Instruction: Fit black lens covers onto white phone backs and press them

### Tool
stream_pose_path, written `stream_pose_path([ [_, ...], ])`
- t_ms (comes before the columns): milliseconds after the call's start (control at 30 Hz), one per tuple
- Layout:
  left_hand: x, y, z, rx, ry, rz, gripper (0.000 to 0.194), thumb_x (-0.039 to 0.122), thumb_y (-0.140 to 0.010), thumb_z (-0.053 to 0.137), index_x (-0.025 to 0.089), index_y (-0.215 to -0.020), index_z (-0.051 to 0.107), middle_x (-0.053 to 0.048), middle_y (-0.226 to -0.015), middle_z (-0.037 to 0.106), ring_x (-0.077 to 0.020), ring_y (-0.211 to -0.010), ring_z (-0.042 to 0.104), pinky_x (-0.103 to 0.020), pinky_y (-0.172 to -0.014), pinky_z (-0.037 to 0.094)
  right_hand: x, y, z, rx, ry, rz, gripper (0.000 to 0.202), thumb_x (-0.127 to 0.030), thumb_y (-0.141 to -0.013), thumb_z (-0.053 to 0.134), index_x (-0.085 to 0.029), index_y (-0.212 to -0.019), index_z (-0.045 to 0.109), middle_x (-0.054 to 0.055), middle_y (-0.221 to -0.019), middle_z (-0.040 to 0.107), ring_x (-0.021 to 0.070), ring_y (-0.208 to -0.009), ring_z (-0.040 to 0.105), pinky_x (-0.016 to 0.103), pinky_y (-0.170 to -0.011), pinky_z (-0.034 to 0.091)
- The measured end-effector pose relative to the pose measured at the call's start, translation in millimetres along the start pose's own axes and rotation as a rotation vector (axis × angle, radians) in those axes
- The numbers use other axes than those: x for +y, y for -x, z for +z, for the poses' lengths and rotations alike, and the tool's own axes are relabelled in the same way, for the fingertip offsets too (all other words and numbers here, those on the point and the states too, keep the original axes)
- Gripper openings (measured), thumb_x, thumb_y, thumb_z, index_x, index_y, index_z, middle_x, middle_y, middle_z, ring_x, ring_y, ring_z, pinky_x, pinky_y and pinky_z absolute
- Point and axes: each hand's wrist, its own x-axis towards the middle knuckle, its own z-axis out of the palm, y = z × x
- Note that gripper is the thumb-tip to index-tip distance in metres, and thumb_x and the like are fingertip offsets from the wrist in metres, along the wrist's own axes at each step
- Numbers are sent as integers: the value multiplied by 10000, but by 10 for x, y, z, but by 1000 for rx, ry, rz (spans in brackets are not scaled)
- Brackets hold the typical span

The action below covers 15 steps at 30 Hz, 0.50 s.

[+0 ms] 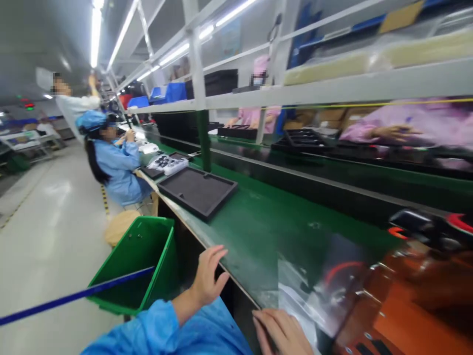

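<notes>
My left hand [205, 275] is raised at the front edge of the green bench [246, 227], with thumb and fingers apart and nothing in it. My right hand [284, 333] rests at the bench edge lower down, its fingers stretched out, with no object visible in it. Clear plastic bags [308, 301] lie just beyond the right hand. To their right stands an orange case or box [406, 315] with metal fittings, partly cut off by the frame and blurred. A black tray [199, 191] with a raised rim lies farther along the bench, beyond my left hand.
A green bin [168, 246] stands left of the bench, with a blue bar [77, 295] across it. A co-worker in blue [120, 167] sits farther along, near white trays [168, 162]. People in pink [414, 125] work across the bench, behind a shelf frame [199, 64].
</notes>
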Motion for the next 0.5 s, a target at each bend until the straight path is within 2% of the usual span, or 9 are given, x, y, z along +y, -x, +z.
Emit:
stream_pose_path([
  [100, -158, 1005, -625, 63, -323, -273, 476, 420, -1083, 510, 194, -1499, 556, -190, -1520, 567, -339, -1434, 530, -547, -1194, 435, -149, -155, 123, -22, -133, 27, 145, -143, -1039, 565, -225, -1128, 644, 65, -893, 717, 207, -752, 714, 353, -665, 569],
  [167, -253, 1506, -950, 99, -529, -476, 474, 431, -1071, 501, 152, -1442, 596, -214, -1476, 590, -361, -1404, 547, -554, -1178, 431, -282, -230, 217, -80, -212, 14, 144, -137, -1042, 564, -229, -1115, 648, 58, -903, 708, 204, -764, 692, 357, -687, 538],
  [233, -360, 1825, -1157, -28, -694, -676, 513, 418, -1049, 518, 126, -1467, 576, -219, -1453, 600, -363, -1365, 569, -525, -1136, 453, -420, -323, 344, -141, -275, -11, 142, -127, -1043, 562, -220, -1100, 653, 56, -913, 698, 198, -781, 670, 354, -711, 509],
  [300, -493, 1981, -1247, -225, -779, -836, 561, 367, -1023, 563, 94, -1511, 533, -214, -1367, 649, -352, -1255, 629, -471, -1040, 491, -551, -457, 504, -223, -310, -57, 135, -121, -1051, 551, -205, -1070, 655, 58, -928, 691, 191, -796, 642, 347, -724, 474],
  [367, -652, 2019, -1255, -346, -795, -928, 480, 294, -1021, 560, 80, -1450, 582, -192, -1221, 707, -330, -1104, 685, -419, -926, 504, -666, -632, 687, -319, -309, -132, 145, -126, -1068, 532, -191, -1036, 657, 61, -929, 682, 191, -805, 609, 348, -729, 433],
  [433, -821, 1984, -1232, -359, -788, -964, 342, 260, -1056, 491, 86, -1289, 672, -186, -1116, 727, -320, -1023, 707, -391, -849, 497, -750, -824, 881, -397, -290, -206, 172, -142, -1086, 514, -183, -1007, 661, 63, -917, 670, 194, -804, 581, 351, -726, 391],
  [500, -968, 1921, -1209, -362, -787, -987, 357, 289, -1102, 414, 96, -1164, 707, -191, -1075, 729, -320, -995, 717, -380, -803, 494, -786, -997, 1085, -447, -282, -239, 188, -156, -1095, 503, -177, -1000, 664, 67, -911, 659, 196, -804, 568, 351, -729, 363],
])
